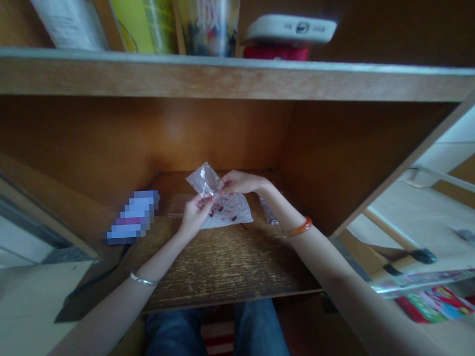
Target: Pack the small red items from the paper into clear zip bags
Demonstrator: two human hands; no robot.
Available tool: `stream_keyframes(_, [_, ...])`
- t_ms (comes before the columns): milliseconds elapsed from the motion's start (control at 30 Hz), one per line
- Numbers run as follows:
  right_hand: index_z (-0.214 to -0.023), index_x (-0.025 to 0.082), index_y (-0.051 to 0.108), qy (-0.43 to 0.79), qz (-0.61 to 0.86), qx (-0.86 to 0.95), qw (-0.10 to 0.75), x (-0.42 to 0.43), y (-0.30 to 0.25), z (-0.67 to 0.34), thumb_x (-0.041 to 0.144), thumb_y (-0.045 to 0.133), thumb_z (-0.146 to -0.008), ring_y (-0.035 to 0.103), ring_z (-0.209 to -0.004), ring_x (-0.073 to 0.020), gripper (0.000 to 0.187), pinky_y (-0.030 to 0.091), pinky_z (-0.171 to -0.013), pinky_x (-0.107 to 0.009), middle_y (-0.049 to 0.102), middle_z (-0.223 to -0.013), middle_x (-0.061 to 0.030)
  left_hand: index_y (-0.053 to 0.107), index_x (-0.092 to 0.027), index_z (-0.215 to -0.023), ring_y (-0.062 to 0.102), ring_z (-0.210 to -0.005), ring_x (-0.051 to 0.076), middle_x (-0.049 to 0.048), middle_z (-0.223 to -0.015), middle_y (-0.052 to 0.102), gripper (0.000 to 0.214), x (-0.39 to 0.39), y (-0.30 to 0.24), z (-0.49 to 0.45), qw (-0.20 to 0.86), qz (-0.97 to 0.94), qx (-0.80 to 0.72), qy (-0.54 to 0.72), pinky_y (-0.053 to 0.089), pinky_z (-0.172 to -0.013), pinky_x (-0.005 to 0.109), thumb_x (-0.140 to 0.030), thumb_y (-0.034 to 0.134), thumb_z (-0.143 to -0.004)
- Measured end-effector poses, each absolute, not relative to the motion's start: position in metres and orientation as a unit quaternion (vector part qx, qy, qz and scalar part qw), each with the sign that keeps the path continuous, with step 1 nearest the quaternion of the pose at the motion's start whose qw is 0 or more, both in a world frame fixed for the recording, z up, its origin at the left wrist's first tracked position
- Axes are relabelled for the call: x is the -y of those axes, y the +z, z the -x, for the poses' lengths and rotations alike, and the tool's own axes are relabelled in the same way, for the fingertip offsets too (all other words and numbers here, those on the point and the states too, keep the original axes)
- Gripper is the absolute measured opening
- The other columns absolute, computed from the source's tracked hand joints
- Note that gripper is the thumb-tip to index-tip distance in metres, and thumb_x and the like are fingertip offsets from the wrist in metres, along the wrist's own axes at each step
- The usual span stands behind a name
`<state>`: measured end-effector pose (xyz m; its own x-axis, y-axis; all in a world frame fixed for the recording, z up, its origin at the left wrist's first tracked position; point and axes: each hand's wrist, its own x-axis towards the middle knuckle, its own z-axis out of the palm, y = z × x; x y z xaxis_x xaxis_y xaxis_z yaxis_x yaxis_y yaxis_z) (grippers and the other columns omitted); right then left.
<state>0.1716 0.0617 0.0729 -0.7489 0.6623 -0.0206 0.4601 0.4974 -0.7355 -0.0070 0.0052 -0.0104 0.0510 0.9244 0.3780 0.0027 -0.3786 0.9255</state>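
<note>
Worn wood tops the desk, boxed in beneath a shelf. Toward its back edge, the clear bag is already lifted, the left hand pinching its lower end and the right hand its right side. Whether it is open or sealed is too blurred to tell. Untouched: the packet by the right edge and the phone by the left; the speckled white sheet lies under the hands.

Arms stretched forward and inward, both hands close together, fingertips apparently pinched
</note>
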Motion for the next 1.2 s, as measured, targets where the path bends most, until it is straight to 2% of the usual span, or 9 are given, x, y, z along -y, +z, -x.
stream_keyframes(300, [-0.077, 0.01, 0.067, 0.375, 0.329, 0.858, 0.124, -0.0603, 0.0706, -0.1681, 0.027, 0.061, -0.077, 0.046, -0.057, -0.0071, 0.018, 0.033, -0.055, -0.021, 0.057, -0.062, 0.0012, 0.065, -0.013, -0.081, 0.054, -0.052, 0.012, 0.0007, -0.06, 0.063, 0.031, -0.0065, -0.0134, 0.0093, 0.399, -0.6, -0.397, 0.568, 0.041, -0.05, 0.022, -0.042, 0.069, -0.071])
stream_keyframes(567, [-0.077, 0.011, 0.067, 0.318, 0.324, 0.884, 0.109, -0.0643, 0.0662, -0.1649, 0.026, 0.062, -0.078, 0.046, -0.058, -0.0077, 0.016, 0.033, -0.056, -0.021, 0.057, -0.063, 0.0013, 0.065, -0.013, -0.083, 0.058, -0.057, 0.015, 0.0022, -0.062, 0.064, 0.035, -0.0049, -0.0126, 0.0082, 0.397, -0.608, -0.397, 0.561, 0.044, -0.054, 0.024, -0.045, 0.069, -0.07])
stream_keyframes(800, [-0.079, 0.011, 0.067, 0.326, 0.321, 0.881, 0.119, -0.063, 0.0648, -0.1639, 0.027, 0.061, -0.078, 0.048, -0.06, -0.0087, 0.017, 0.037, -0.058, -0.022, 0.059, -0.068, -0.0008, 0.065, -0.014, -0.079, 0.057, -0.056, 0.014, 0.0022, -0.062, 0.064, 0.034, -0.0057, -0.0131, 0.0091, 0.389, -0.611, -0.403, 0.559, 0.042, -0.052, 0.024, -0.047, 0.068, -0.071])
stream_keyframes(1033, [-0.078, 0.01, 0.068, 0.354, 0.318, 0.871, 0.119, -0.063, 0.0658, -0.1639, 0.037, 0.063, -0.077, 0.047, -0.058, -0.0085, 0.027, 0.035, -0.055, -0.022, 0.058, -0.063, -0.0004, 0.064, -0.013, -0.078, 0.052, -0.049, 0.011, 0.0039, -0.068, 0.067, 0.038, -0.0047, -0.0083, 0.0083, 0.411, -0.599, -0.402, 0.557, 0.041, -0.049, 0.023, -0.05, 0.068, -0.071])
stream_keyframes(1200, [-0.076, 0.01, 0.068, 0.358, 0.331, 0.865, 0.114, -0.0603, 0.0672, -0.1629, 0.034, 0.064, -0.075, 0.048, -0.058, -0.0087, 0.024, 0.035, -0.055, -0.023, 0.058, -0.062, -0.0003, 0.064, -0.014, -0.077, 0.052, -0.049, 0.01, 0.002, -0.064, 0.064, 0.037, -0.0018, -0.0055, 0.0068, 0.42, -0.607, -0.397, 0.546, 0.042, -0.048, 0.023, -0.051, 0.066, -0.072])
